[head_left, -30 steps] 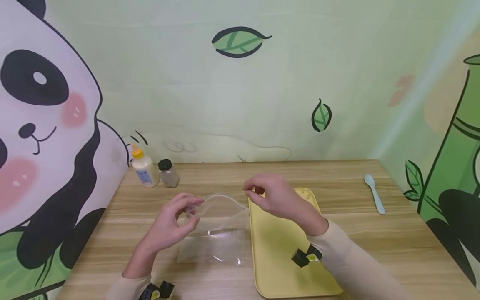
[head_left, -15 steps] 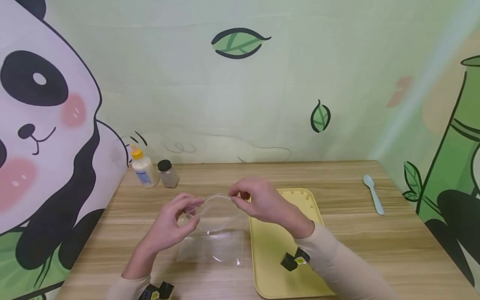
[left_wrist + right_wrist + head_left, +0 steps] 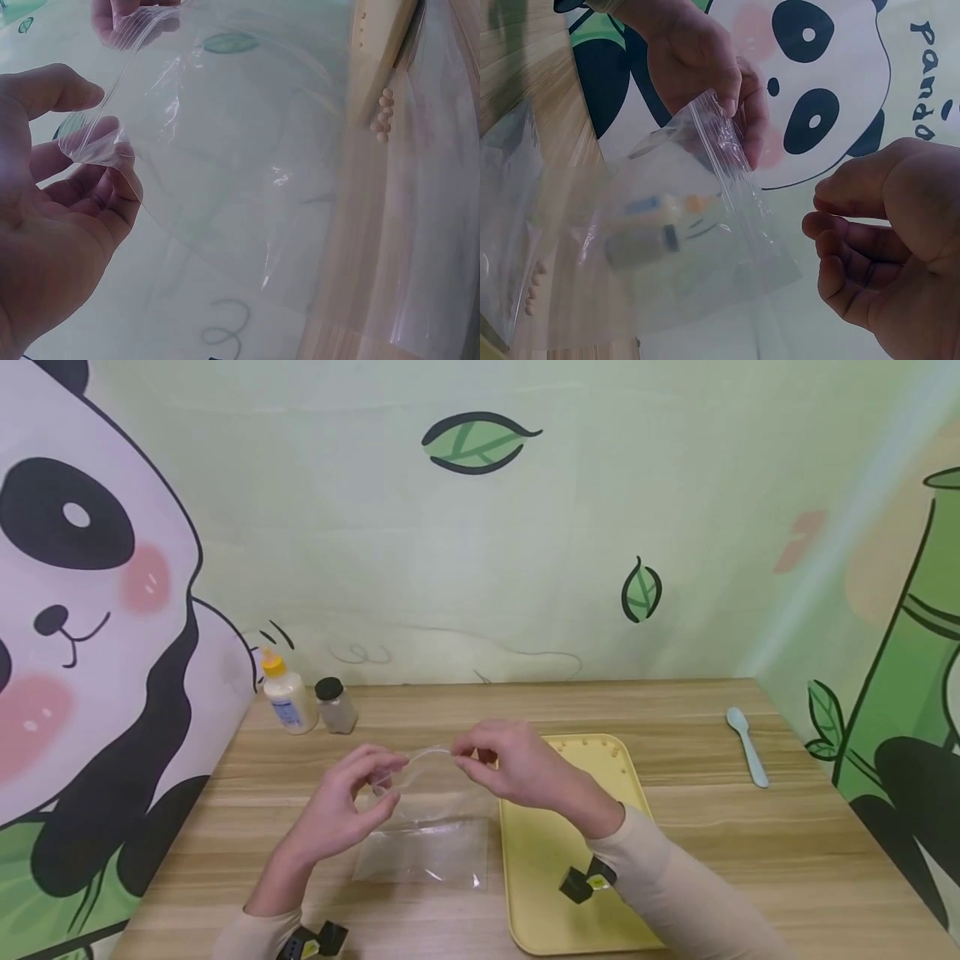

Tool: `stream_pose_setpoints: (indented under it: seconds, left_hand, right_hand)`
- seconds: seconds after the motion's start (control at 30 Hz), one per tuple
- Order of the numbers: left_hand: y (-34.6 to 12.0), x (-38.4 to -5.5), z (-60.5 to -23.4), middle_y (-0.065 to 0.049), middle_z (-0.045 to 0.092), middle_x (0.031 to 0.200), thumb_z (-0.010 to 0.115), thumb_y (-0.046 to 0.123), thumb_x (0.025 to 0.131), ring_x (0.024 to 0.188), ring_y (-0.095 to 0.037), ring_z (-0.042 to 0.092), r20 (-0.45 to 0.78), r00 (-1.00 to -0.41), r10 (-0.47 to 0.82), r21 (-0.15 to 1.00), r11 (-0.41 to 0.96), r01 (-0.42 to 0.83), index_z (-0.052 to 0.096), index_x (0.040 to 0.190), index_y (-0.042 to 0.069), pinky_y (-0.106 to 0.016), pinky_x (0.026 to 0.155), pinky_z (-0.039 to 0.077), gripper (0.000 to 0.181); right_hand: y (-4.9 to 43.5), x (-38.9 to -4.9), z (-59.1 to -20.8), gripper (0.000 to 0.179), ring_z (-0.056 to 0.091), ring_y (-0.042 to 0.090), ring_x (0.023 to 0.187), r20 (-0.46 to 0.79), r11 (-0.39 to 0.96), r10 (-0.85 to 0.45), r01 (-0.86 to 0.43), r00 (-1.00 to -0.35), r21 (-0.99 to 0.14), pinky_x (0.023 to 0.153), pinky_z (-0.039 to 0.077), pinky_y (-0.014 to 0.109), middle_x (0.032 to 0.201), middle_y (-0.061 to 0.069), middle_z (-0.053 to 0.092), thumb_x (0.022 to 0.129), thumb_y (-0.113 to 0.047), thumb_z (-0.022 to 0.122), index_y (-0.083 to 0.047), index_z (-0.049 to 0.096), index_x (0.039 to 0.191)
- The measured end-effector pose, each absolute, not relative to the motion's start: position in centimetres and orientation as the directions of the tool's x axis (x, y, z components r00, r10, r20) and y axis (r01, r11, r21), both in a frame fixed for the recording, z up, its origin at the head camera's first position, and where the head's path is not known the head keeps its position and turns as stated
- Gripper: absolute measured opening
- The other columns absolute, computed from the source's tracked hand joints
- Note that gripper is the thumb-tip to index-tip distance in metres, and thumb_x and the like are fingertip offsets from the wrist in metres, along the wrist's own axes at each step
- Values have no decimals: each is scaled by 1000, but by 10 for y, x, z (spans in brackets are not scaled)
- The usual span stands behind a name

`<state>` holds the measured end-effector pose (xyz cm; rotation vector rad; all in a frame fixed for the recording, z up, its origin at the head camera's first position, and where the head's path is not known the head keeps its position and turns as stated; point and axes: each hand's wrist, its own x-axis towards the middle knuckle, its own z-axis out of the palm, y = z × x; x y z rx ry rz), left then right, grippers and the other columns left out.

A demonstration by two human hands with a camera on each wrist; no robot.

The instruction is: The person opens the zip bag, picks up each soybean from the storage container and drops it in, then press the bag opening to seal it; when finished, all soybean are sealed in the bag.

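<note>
A clear zip-lock bag (image 3: 225,187) is held up above the table with its mouth uppermost. My left hand (image 3: 341,806) grips the bag's left top corner, fingers curled against the plastic and thumb standing off. At the bag's top edge, my right hand (image 3: 517,760) has curled fingers, the thumb close to the index finger. In the right wrist view, a gap shows between the right fingertips (image 3: 812,223) and the bag, and nothing is visible between them. Below it, more clear plastic (image 3: 420,860) lies on the table; whether it is a separate bag I cannot tell.
A yellow tray (image 3: 570,885) sits under my right forearm, with several small beads (image 3: 617,750) at its far end. A white bottle with an orange-yellow top (image 3: 291,700) and a black-lidded jar (image 3: 337,708) stand at back left. A pale blue spoon (image 3: 747,747) lies right.
My right hand has moved left from beyond the bag's right corner to its top edge, mostly in the first half second. My left hand has stayed in place.
</note>
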<state>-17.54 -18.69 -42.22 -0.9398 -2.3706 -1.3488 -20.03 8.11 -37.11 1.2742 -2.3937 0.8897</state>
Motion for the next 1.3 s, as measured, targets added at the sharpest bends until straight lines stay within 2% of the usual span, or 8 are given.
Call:
stream_pose_setpoints:
  seconds: [0.13,0.33,0.63,0.9,1.07,1.3]
  left_hand:
    - [-186,-175,-422,-9,62,106,70,-14,75,84,-25,60,506,-762,404,666,378,642,63,116,-3,-23,77,55,43]
    - [-186,-176,-423,-15,62,105,70,-16,74,84,-26,60,507,-764,399,666,381,641,63,115,-5,-24,76,56,43]
    - [-188,-175,-420,-4,62,107,72,-10,76,86,-19,61,517,-755,403,668,361,651,64,118,3,-25,78,56,44]
    - [-187,-174,-421,-7,62,109,72,-9,77,87,-21,61,510,-759,406,668,369,646,63,119,2,-24,79,55,45]
    - [-188,-174,-421,-5,62,110,71,-9,78,89,-23,62,490,-772,405,683,371,629,63,120,3,-22,81,55,44]
    - [-188,-176,-423,-10,62,108,69,-11,78,88,-23,61,500,-765,406,682,360,637,63,118,-2,-22,81,55,41]
  right_hand:
    - [83,-200,-370,10,56,4,71,487,434,-650,-811,-584,-393,62,51,17,85,-3,70,91,-14,66,-10,73,97]
    - [93,-202,-368,11,56,5,72,479,458,-629,-789,-613,-409,65,52,20,87,-2,70,91,-13,66,-8,73,98]
    - [114,-209,-369,9,55,5,71,514,483,-571,-768,-640,-421,64,51,22,84,-4,69,89,-10,66,-10,73,96]
    - [136,-213,-371,10,53,7,67,526,522,-526,-742,-668,-420,60,52,30,81,-1,69,88,-7,66,-7,73,95]
    - [151,-216,-374,10,53,8,66,532,552,-497,-723,-686,-417,59,50,28,81,0,70,87,-6,67,-6,73,94]
    - [170,-218,-381,9,52,9,66,501,600,-461,-673,-733,-433,59,49,28,81,1,69,86,-5,68,-6,73,93]
